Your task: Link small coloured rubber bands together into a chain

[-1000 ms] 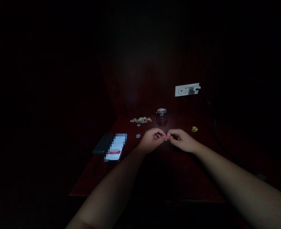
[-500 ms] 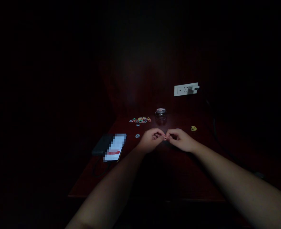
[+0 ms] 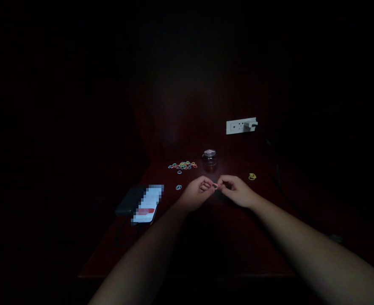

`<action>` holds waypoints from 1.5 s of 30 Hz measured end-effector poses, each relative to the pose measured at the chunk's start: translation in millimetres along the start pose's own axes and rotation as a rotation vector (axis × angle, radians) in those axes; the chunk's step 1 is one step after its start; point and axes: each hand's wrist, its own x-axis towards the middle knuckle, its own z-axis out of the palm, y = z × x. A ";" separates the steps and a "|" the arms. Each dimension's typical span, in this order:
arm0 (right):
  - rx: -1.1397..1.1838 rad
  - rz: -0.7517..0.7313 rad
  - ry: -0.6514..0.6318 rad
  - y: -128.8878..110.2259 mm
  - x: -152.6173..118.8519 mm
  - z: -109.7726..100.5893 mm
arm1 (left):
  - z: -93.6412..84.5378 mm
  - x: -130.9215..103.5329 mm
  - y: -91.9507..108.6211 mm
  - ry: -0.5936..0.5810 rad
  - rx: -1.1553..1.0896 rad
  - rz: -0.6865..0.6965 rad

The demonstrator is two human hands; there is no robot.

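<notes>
Between my two hands is a small pink hair tie point(image 3: 215, 186), seen as a little loop just above the dark red table point(image 3: 225, 250). My left hand point(image 3: 195, 195) pinches its left side with thumb and fingertips. On its right side, the fingertips of my right hand point(image 3: 237, 191) are closed. Beyond my left hand lies a loose pile of multicoloured hair ties point(image 3: 183, 166). A single blue hair tie point(image 3: 179, 172) is just in front of the pile, with a few overlapping blue hair ties point(image 3: 178, 187) nearer. Yellow hair ties point(image 3: 252, 176) are bunched beyond my right hand.
A clear lidded jar point(image 3: 210, 162) stands behind my hands. At left, a lit phone point(image 3: 148, 205) lies against a dark flat block point(image 3: 129, 201), with a cable beside them. A white wall socket point(image 3: 234, 127) holds a plug point(image 3: 249, 124); its dark cord runs down the right side.
The pink hair tie now shows as a more open loop, and my fingertips are slightly farther apart. The whole view has shifted, with things on the table sitting lower and a little left.
</notes>
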 end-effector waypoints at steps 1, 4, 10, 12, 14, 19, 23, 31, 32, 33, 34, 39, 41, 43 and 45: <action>0.000 0.001 0.004 0.0 0.1 0.0 | 0.1 -0.1 0.0 -0.002 0.014 -0.004; 0.007 0.002 0.011 -0.5 0.1 0.3 | -0.3 -0.7 0.0 -0.006 0.045 -0.008; 0.049 0.005 0.022 -4.5 -0.3 0.7 | -2.2 -2.5 -0.6 -0.042 0.121 0.006; 0.044 0.013 0.025 -4.8 -0.3 1.1 | -2.5 -3.0 -0.7 -0.063 0.147 0.009; 0.040 0.028 0.017 -3.9 -0.3 1.6 | -2.6 -3.2 -0.9 -0.071 0.167 0.011; 0.063 0.043 0.017 -0.2 -0.6 2.1 | -2.0 -2.6 -3.5 -0.037 0.188 0.015; 0.070 0.030 0.012 0.3 -0.6 2.1 | -1.3 -1.9 -5.7 -0.026 0.158 0.026; 0.046 0.011 0.008 0.7 -0.3 1.9 | -0.1 -1.9 -5.4 -0.036 0.132 0.060; 0.044 0.009 0.011 0.8 -0.3 1.8 | -0.1 -1.9 -5.6 -0.035 0.135 0.058; 0.042 0.007 0.013 0.8 -0.3 1.8 | -0.2 -2.0 -5.8 -0.036 0.137 0.056; 0.041 0.005 0.015 0.6 -0.4 1.7 | -0.3 -1.9 -5.8 -0.037 0.137 0.055; 0.033 0.001 0.026 -1.7 -0.8 1.4 | -0.9 -1.5 -3.5 -0.019 0.145 0.047; 0.034 0.002 0.030 -2.3 -1.1 1.6 | -1.1 -1.4 -1.9 -0.012 0.153 0.042; 0.045 0.007 0.028 -2.4 -1.3 2.0 | -1.4 -1.5 -0.6 -0.013 0.159 0.043; 0.063 0.016 0.016 -2.1 -1.1 2.3 | -1.7 -1.9 0.3 -0.017 0.158 0.048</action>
